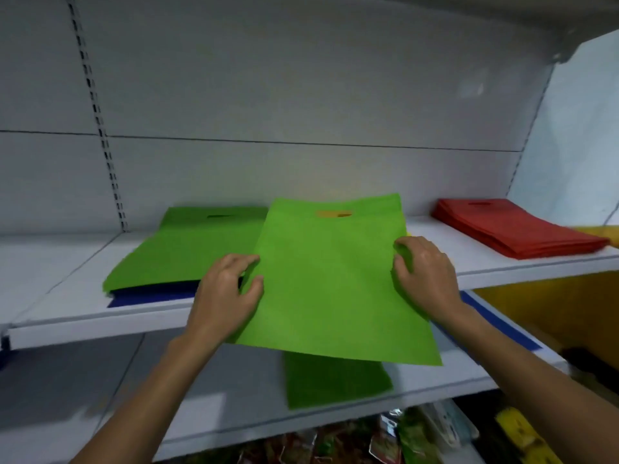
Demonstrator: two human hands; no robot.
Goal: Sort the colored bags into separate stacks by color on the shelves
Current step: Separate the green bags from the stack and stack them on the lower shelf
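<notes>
**Sorting bags on white shelving, green one in hand**

Head view: facing white metal shelving with a pale back panel and slotted uprights. Looking down along the upper shelf (50,262), with a lower shelf (167,380) jutting out beneath it and bright packets (335,443) showing under that.

Gripping a green bag (335,279) with both hands at the middle of the upper shelf's front edge, cut-out handle pointing to the back panel, near end hanging out past that edge. Pinching its left edge with the left hand (224,296), thumb on top and fingers curled at the edge. Curling the right hand (425,272) over its right edge. Glimpsing something yellow (330,214) through the handle hole, so probably passing over a yellow bag. Not managing to tell whether resting there or lifted clear.

Noting, toward the shelf's left end and just beside the held bag, a green stack (187,252) sitting on blue bags (150,296) that peek out along the front edge. Noting at the right end, well apart, a tidy red stack (519,229). Spotting another green bag (335,383) near the lower shelf's front edge, and a blue strip (495,319) toward its right end.

Looking partway done: red seeming settled and green growing. Green and blue sharing one pile, though. Leaving yellow, blue and the lower green bag needing places of their own.
</notes>
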